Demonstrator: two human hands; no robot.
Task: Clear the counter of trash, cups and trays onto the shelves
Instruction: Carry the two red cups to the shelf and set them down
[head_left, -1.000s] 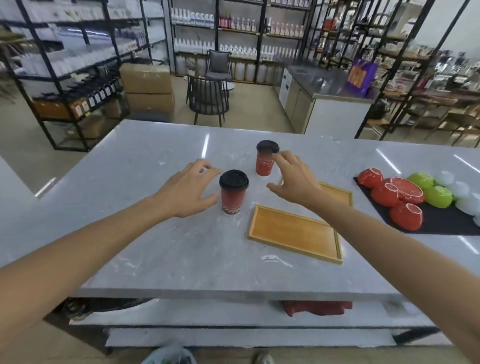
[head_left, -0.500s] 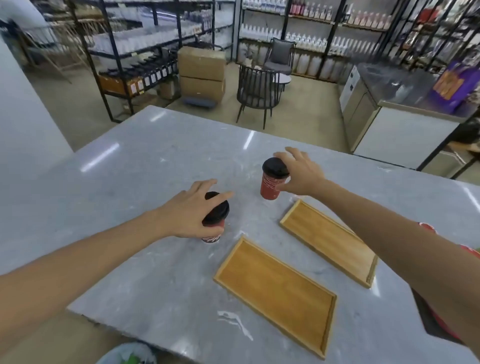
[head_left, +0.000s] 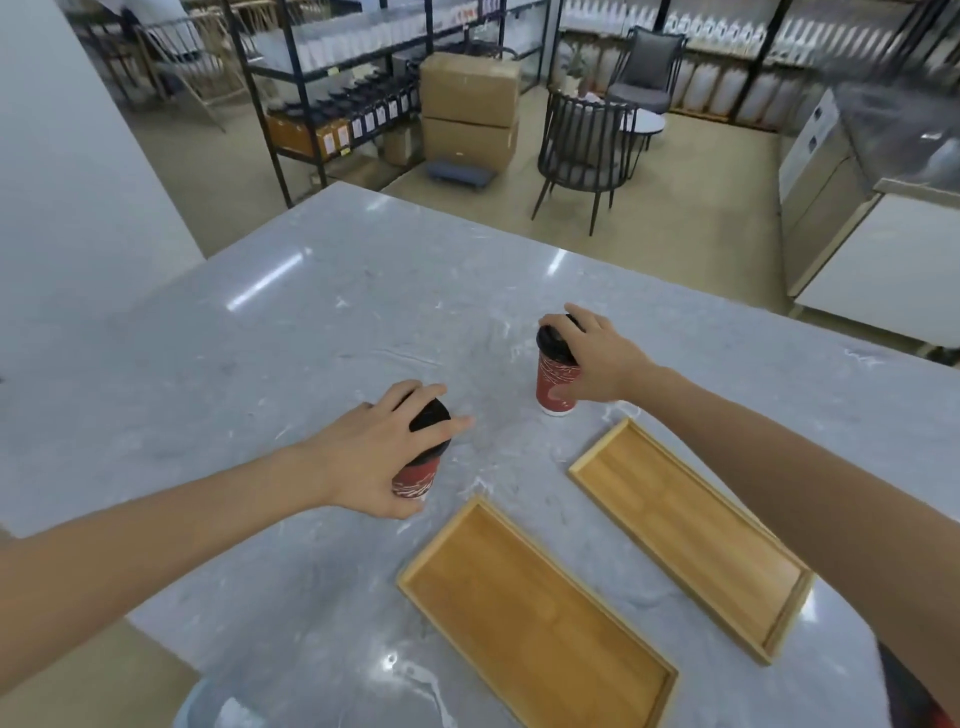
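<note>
Both hands have closed down onto the cups.
The left hand (head_left: 369, 457) is holding a red paper cup with a black lid (head_left: 422, 457) and the right hand (head_left: 597, 358) the other red lidded cup (head_left: 555, 379), both standing on the grey marble bench (head_left: 311, 332); lids might pop off.

I can read no text anywhere here. The red paper cup with the black lid (head_left: 413, 475) that my left hand (head_left: 374, 457) grips carries only white scrawled markings, and I cannot make them out as letters. The second red paper cup with a black lid (head_left: 555, 382), held by my right hand (head_left: 605, 358), has the same unreadable white pattern. The small white tags on the dark bottles (head_left: 371, 111) on the black metal shelf are too blurred to read.
</note>
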